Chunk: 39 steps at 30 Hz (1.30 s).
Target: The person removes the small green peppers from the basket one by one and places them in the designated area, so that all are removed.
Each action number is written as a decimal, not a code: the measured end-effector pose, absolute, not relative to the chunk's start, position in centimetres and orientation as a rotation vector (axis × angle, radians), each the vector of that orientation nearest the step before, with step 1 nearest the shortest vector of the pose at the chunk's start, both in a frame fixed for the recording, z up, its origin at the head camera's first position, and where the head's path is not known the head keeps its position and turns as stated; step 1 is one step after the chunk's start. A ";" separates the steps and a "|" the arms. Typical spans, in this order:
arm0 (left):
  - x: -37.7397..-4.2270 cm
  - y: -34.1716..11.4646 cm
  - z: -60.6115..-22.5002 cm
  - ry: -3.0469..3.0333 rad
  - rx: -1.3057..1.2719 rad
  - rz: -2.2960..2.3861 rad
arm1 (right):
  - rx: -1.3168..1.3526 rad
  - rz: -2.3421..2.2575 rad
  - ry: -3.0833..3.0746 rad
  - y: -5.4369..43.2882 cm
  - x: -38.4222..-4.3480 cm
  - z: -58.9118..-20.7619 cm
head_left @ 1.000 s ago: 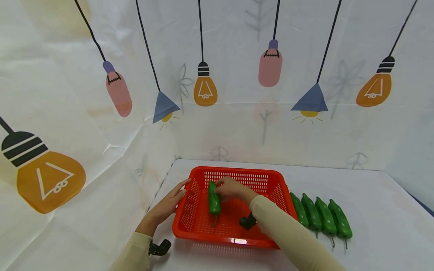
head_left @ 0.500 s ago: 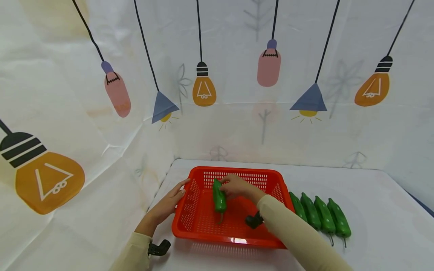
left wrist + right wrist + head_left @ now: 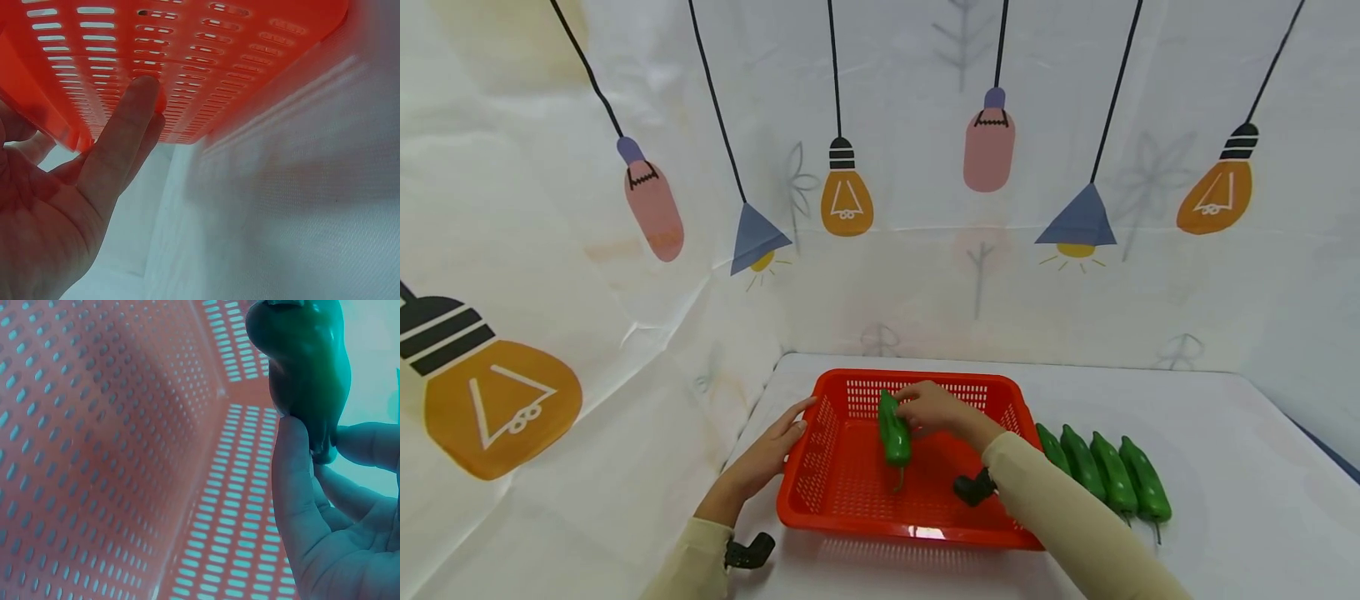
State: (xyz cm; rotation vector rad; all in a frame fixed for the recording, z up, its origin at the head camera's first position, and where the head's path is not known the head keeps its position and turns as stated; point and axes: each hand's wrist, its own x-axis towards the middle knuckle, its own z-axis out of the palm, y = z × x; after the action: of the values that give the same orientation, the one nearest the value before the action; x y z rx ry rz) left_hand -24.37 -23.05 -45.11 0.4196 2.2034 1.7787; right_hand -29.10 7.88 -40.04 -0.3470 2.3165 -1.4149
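In the head view, a red slotted plastic basket (image 3: pixel 820 518) stands on the white table. My left hand (image 3: pixel 763 454) rests against its left side; in the left wrist view, straight fingers (image 3: pixel 122 131) touch the slotted outer wall near the rim. My right hand (image 3: pixel 940 408) reaches inside the basket and holds a green pepper (image 3: pixel 894 437) by its tip end, stem toward me. The right wrist view shows the same pepper (image 3: pixel 315 369) pinched between thumb and fingers, above the basket floor. Whether it touches the basket cannot be told.
Several more green peppers (image 3: pixel 1144 479) lie side by side on the table (image 3: pixel 1232 467) right of the basket, partly behind my right sleeve (image 3: pixel 1067 508). A white sheet printed with hanging lamps (image 3: pixel 910 283) covers the walls behind and left.
My right hand has carried the pepper a little rightward and toward the back inside the basket. The left hand stays at the basket's left side. The view has shifted slightly.
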 end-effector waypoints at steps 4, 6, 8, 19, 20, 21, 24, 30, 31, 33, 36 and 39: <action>-24.4 -23.1 -45.1 2.196 0.431 1.785 | -0.324 -1.414 2.346 8.6 -29.1 -39.8; -24.3 -23.2 -45.1 2.191 0.436 1.784 | -0.314 -1.404 2.364 8.9 -29.0 -39.7; -24.3 -23.2 -45.1 2.190 0.436 1.784 | -0.308 -1.393 2.375 9.3 -28.9 -39.6; -24.3 -23.4 -45.2 2.172 0.450 1.789 | -0.293 -1.419 2.378 11.1 -28.5 -39.5; -24.3 -23.4 -45.2 2.167 0.453 1.792 | -0.299 -1.427 2.369 11.3 -28.4 -39.5; -24.3 -23.4 -45.2 2.163 0.454 1.795 | -0.302 -1.437 2.359 11.4 -28.4 -39.4; -24.3 -23.4 -45.2 2.156 0.457 1.800 | -0.317 -1.455 2.334 11.9 -28.2 -39.3; -24.2 -23.4 -45.1 2.167 0.440 1.794 | -0.326 -1.469 2.321 12.7 -28.0 -39.1; -24.2 -23.4 -45.1 2.169 0.437 1.794 | -0.328 -1.467 2.324 12.8 -28.0 -39.1; -24.2 -23.4 -45.0 2.171 0.432 1.793 | -0.327 -1.468 2.327 13.1 -28.0 -39.1; -24.2 -23.3 -45.0 2.169 0.434 1.792 | -0.325 -1.466 2.340 13.4 -27.9 -39.0; -24.2 -23.3 -45.0 2.168 0.434 1.792 | -0.322 -1.464 2.351 13.7 -28.0 -39.0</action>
State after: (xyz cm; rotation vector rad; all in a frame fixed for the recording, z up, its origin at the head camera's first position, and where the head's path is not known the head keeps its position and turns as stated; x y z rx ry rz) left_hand -24.17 -23.32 -45.01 0.4344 2.1677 1.7922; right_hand -27.95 13.68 -38.97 -0.3222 2.3508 -1.4637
